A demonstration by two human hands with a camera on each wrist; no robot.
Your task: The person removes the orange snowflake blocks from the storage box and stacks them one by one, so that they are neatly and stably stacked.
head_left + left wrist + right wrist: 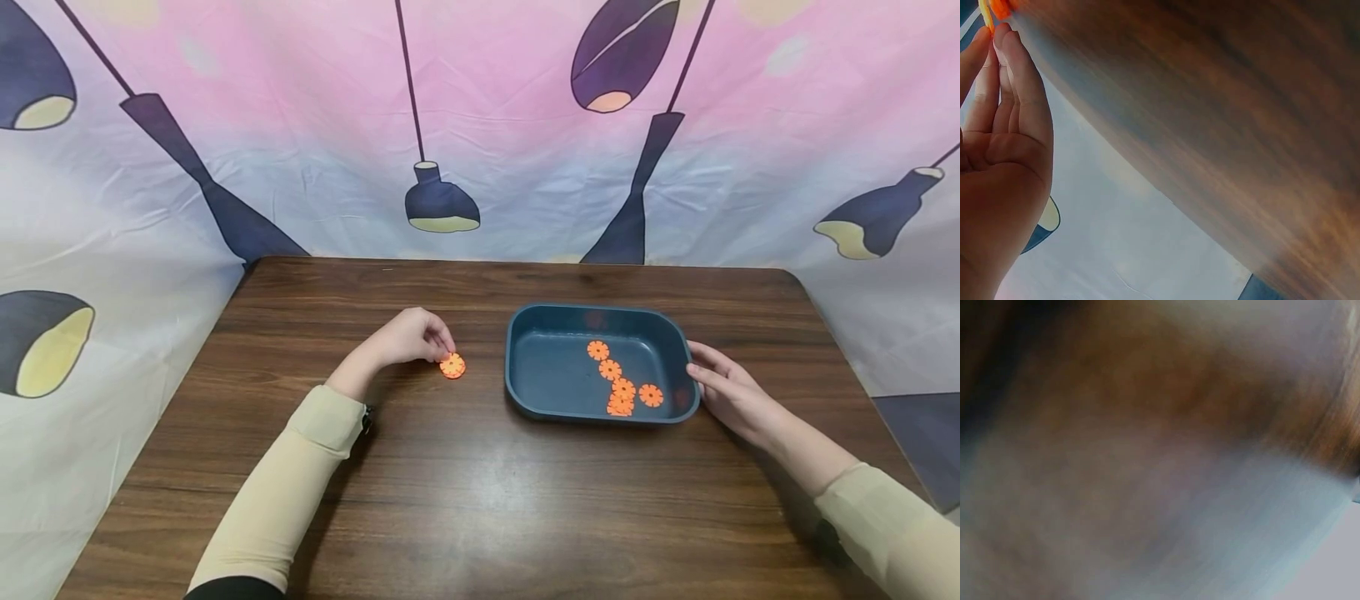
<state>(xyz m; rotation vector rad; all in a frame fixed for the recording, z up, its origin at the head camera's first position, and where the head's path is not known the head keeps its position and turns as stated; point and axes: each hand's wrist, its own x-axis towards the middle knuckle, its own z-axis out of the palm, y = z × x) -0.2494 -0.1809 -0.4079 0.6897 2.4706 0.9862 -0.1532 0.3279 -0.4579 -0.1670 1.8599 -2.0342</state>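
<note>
My left hand pinches an orange notched disc just above or at the tabletop, left of a dark blue tray. In the left wrist view, the disc's bright edge shows between thumb and fingertips, with more orange beside it. At the tray's right end my right hand holds the rim, the thumb over the edge and the other fingers against the outer wall, partly hidden. Inside the tray lie several similar orange discs, some overlapping near the front wall and one separate disc to the right. The right wrist view is too blurred to show the hand.
The brown wood-grain table has its far edge against a hanging cloth printed with dark lamps. The cloth also runs down the left and right sides of the table.
</note>
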